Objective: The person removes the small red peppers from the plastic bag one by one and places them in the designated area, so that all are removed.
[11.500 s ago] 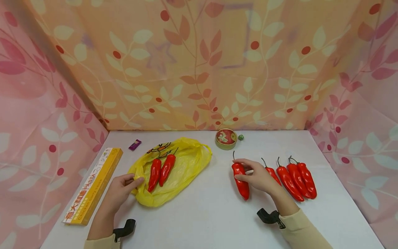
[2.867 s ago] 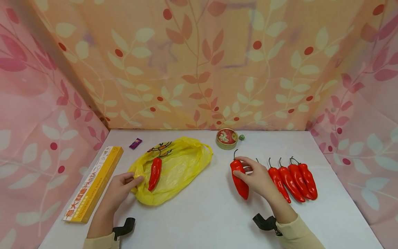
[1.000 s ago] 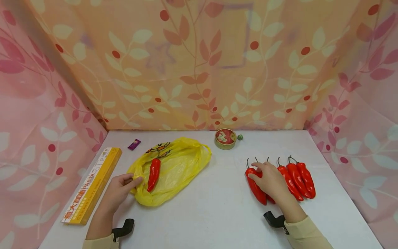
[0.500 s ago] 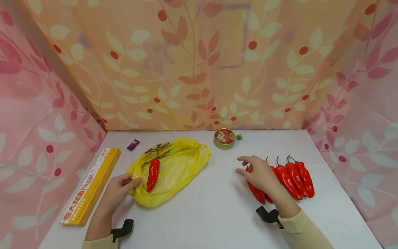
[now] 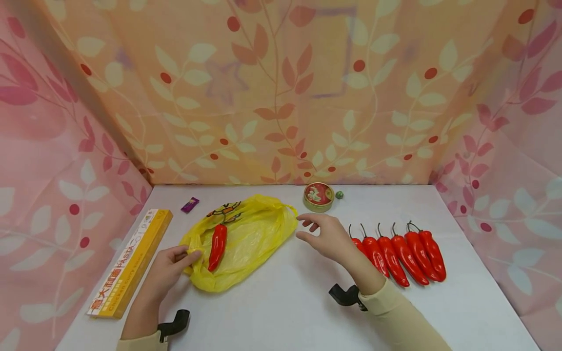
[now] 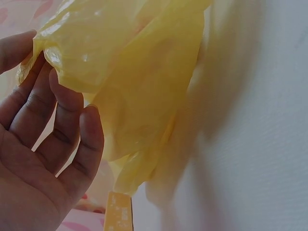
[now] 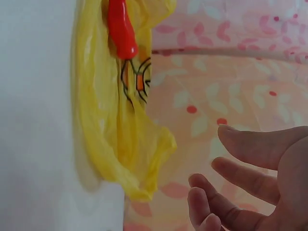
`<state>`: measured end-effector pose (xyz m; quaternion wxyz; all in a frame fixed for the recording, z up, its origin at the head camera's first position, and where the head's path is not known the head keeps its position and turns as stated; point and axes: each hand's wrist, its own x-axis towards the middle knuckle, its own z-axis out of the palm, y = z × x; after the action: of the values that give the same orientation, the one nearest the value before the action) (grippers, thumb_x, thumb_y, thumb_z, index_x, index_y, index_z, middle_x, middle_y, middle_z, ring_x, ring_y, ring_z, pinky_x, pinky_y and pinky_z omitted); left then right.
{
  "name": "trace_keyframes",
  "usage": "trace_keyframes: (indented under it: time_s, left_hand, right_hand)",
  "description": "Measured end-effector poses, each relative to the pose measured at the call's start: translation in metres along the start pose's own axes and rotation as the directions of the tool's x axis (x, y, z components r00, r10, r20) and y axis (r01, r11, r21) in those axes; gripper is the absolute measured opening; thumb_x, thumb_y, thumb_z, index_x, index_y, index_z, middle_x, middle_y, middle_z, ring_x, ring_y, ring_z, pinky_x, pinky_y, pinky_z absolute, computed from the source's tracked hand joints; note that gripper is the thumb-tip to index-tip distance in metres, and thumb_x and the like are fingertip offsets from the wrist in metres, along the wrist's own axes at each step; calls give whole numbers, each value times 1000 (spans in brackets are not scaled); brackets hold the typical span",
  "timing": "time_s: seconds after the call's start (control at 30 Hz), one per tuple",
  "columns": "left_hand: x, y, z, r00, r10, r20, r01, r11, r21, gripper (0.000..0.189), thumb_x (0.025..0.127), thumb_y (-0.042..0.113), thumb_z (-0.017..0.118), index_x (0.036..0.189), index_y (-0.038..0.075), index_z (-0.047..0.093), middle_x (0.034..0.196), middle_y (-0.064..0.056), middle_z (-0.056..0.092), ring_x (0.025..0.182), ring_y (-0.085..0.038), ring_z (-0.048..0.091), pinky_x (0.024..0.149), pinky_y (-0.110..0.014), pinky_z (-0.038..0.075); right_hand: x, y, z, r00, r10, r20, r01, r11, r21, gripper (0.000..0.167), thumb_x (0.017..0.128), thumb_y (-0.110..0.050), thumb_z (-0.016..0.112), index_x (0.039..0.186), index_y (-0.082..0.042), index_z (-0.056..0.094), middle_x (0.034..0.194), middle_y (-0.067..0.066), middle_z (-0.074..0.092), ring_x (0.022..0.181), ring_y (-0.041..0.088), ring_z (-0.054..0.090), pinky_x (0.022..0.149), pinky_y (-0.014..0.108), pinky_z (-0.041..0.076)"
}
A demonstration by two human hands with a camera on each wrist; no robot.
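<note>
My left hand [image 5: 169, 267] pinches the left edge of a yellow plastic bag [image 5: 259, 243] between thumb and fingers; the left wrist view shows the thin film [image 6: 139, 91] rising from the fingertips. One red chili pepper [image 5: 217, 247] with a dark stem lies inside the bag's left part. My right hand [image 5: 327, 237] is over the table by the bag's right end, thumb and fingers apart with nothing between them. Several more red peppers [image 5: 392, 261] lie side by side in a row at the right, the leftmost partly hidden behind my right forearm.
A pasta box [image 5: 131, 263] lies at the left. Toward the back are a small purple packet [image 5: 190, 204], a round red-lidded tin [image 5: 319, 197] and a little green ball [image 5: 339, 194]. Floral cloth [image 5: 281, 97] encloses the white table [image 5: 272, 312] on three sides.
One of two peppers has left the bag. My right hand set a pepper at the row's left end, let go and moved left toward the bag. My left hand kept its grip.
</note>
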<state>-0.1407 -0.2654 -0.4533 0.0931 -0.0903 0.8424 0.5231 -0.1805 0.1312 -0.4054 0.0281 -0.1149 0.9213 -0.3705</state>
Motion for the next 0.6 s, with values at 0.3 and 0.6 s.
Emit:
trace_keyframes:
  time_s: [0.3, 0.6]
  left_hand:
    - [2, -1, 0, 1000, 13, -3, -13, 1000, 0, 46, 95, 39, 71, 118, 0, 67, 92, -4, 70, 83, -16, 57, 69, -25, 51]
    - [2, -1, 0, 1000, 14, -1, -14, 1000, -1, 42, 95, 37, 70, 115, 0, 67, 92, -5, 68, 85, -17, 56, 71, -24, 52]
  right_hand:
    - [28, -24, 30, 988, -88, 126, 71, 988, 134, 39, 90, -31, 77, 127, -21, 69, 116, 1, 70, 97, 18, 63, 73, 30, 55]
    - [58, -45, 56, 961, -146, 233, 107, 979, 174, 45, 92, -31, 75, 134, -19, 65, 127, 8, 68, 101, 23, 65, 82, 32, 56]
